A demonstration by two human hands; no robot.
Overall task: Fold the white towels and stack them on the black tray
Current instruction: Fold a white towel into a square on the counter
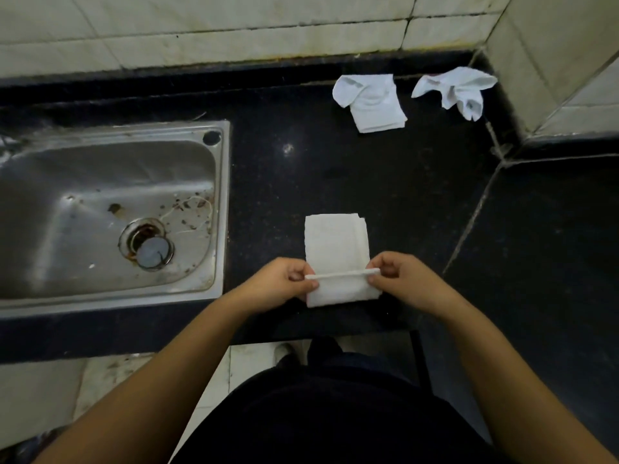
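Between both hands, the white towel (336,249) lies half-folded on the black bench (402,195); left hand (284,279) and right hand (398,276) have fingers (375,262) pinching its near edge; next, carrying that edge forward; two crumpled towels (368,102) wait well beyond; sink (100,212) leftward; no tray visible.
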